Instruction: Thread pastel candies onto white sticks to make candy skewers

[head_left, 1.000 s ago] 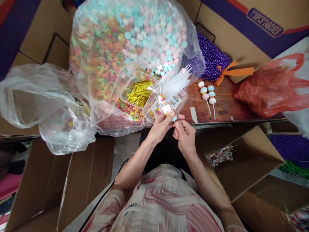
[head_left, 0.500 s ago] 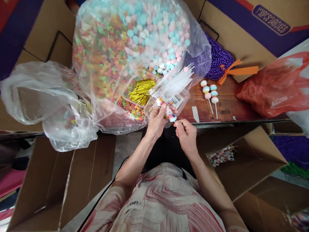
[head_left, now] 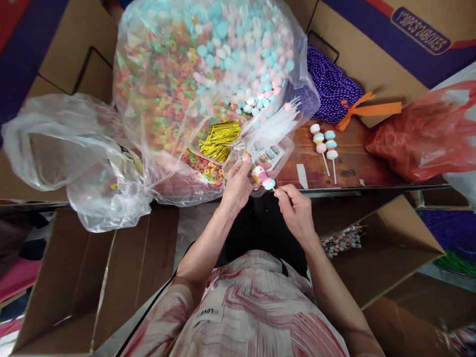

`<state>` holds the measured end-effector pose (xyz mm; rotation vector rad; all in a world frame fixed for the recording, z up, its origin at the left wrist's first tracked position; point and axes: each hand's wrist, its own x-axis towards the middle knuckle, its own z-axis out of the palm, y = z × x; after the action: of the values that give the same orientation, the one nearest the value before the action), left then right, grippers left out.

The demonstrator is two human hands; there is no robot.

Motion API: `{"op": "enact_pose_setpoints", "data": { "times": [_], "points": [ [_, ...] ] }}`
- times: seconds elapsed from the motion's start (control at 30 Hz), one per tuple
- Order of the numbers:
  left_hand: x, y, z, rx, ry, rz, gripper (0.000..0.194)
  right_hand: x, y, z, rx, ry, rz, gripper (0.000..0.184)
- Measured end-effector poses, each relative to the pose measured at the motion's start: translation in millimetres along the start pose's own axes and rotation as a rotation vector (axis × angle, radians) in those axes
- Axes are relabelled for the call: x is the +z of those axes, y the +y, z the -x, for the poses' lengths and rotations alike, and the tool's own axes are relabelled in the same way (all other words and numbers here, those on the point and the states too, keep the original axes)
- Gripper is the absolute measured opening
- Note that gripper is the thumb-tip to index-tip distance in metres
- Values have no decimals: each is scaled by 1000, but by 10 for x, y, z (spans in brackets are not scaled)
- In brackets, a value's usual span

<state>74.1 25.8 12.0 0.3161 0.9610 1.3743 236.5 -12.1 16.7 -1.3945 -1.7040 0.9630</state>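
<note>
Beaded stick (head_left: 264, 178) in pinched right hand (head_left: 296, 210)

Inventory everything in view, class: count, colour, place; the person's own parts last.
Table: one, reddish-brown, mid-view
Big bag: one, clear, on table
Pieces: many, multicoloured, in big bag
Loose plastic: one, clear, table left
Strips: many, gold, left of sticks
Sticks: bunch, white, centre
Containers: two, clear, under strips and sticks
Beads: many, purple, behind skewers
Ribbon: one, orange, on beads
Skewers: two, pastel, table right
Carrier bag: one, red, table right
Boxes: several, brown, around table
Bundle: one, multicoloured, lower right box
Held skewer: one, pastel, between hands
Top: one, pink-white, on person
Left hand: one, bare, on held skewer
Right hand: one, bare, pinching that skewer's stick
</note>
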Motion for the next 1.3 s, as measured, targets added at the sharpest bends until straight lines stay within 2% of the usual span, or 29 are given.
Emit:
{"op": "enact_pose_setpoints", "data": {
  "times": [0.23,0.5,0.6,0.8,1.0,1.1,1.2,1.3],
  "points": [
    [22,-48,44,52,-32,-23,47,181,-8,2,-16,113,26,25],
    [-32,-79,76,47,-104,-65,43,342,-52,-76,-4,129,-102,27],
    [-58,-63,47,40,-118,-38,48,312,-102,-82,24,93,-157,29],
    [-63,-33,-14,89,-25,1,49,213,-101,42,107,-47,-174,26],
    [30,-144,105,14,-104,-27,41,331,-116,-8,64,26,-229,28],
    [31,-178,139,14,-128,-35,44,369,-157,-63,27,59,-242,33],
    [-8,-164,124,44,-159,-28,50,336,-184,-40,48,7,-256,31],
    [-31,-128,108,54,-155,-1,48,291,-184,11,95,-47,-278,27]
  ]
}}
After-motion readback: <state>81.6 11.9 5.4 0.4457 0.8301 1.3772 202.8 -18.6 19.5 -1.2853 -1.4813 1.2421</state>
